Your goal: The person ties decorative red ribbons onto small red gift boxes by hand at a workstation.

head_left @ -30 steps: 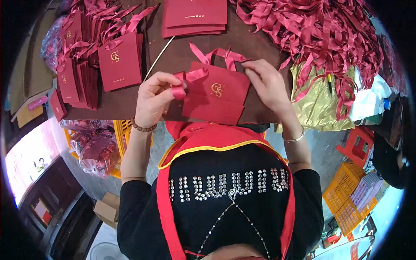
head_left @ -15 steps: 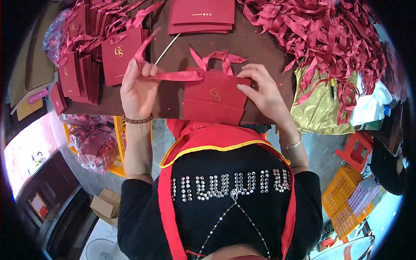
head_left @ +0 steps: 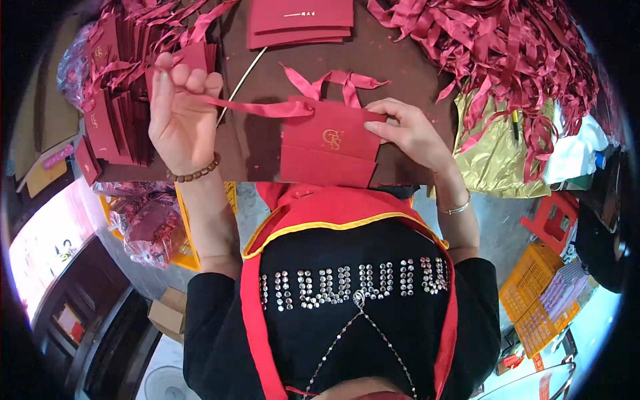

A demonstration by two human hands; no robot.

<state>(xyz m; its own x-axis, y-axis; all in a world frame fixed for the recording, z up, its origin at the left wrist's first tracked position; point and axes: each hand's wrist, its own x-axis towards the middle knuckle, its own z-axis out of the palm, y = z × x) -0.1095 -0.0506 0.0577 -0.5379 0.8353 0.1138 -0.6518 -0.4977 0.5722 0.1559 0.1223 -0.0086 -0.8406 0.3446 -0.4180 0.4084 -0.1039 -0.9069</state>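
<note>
A small red bag (head_left: 330, 143) with a gold logo lies at the front edge of the brown table (head_left: 380, 67). My right hand (head_left: 407, 133) pinches the bag's upper right corner between thumb and fingers. From the bag's upper left, a red ribbon (head_left: 267, 109) stretches left to my left hand (head_left: 183, 113), whose fingers are curled round its end. Another ribbon (head_left: 333, 81) loops through the bag's top, its two ends spread outward.
Red bags with ribbons (head_left: 117, 123) stand at the left. Flat red bags (head_left: 300, 23) are stacked at the back. A heap of red ribbons (head_left: 493, 60) lies at the right, above gold wrapping (head_left: 493, 167). A thin white stick (head_left: 245, 77) lies behind the ribbon.
My left hand has moved left and slightly up, drawing the ribbon farther out from the bag. My right hand stays on the bag's corner.
</note>
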